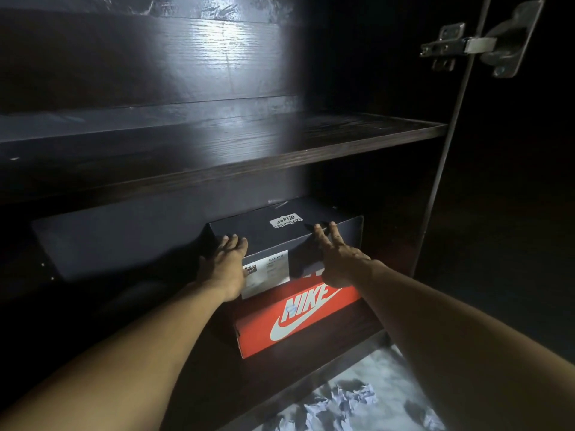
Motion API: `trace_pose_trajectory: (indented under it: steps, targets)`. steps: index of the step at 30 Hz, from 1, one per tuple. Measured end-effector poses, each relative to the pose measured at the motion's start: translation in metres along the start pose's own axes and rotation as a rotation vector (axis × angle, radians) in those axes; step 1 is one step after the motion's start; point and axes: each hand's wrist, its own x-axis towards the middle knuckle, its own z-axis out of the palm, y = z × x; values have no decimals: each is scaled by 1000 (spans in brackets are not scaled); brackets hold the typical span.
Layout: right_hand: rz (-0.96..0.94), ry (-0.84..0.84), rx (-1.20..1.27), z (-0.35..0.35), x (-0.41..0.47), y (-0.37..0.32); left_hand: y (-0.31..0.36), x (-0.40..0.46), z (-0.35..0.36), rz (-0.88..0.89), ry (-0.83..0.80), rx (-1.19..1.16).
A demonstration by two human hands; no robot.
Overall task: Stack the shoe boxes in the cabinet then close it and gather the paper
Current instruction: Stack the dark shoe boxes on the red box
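Crumpled paper [348, 402] is seen cut off at the frame's bottom edge, on pale floor below the red box [298, 318]. Stacked on that red box inside the dark wood-grain cabinet [217, 144], the black box [280, 234] is touched at its front corners by the left hand [225, 262] and right hand [337, 259], fingers spread and straight. Its label text is too blurred to read.

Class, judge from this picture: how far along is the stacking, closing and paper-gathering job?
Done: the black box sits on the red box inside the cabinet. In hand: left hand and right hand press its front. Left: the door hinge stands open; crumpled paper lies on the floor.
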Motion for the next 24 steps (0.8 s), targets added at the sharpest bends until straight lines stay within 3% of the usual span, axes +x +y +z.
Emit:
trace_pose_trajectory:
  steps: [8, 16, 21, 24]
  targets:
    - [-17, 27, 44, 3, 2, 1, 1, 3, -2, -16, 4, 40]
    - [-76, 10, -45, -20, -56, 18, 35, -41, -26, 20, 25, 172]
    - [-70, -2, -59, -61, -138, 51, 92, -85, -47, 120, -151, -61]
    - [12, -35, -114, -90, -201, 75, 136, -122, -67, 237, -294, -54]
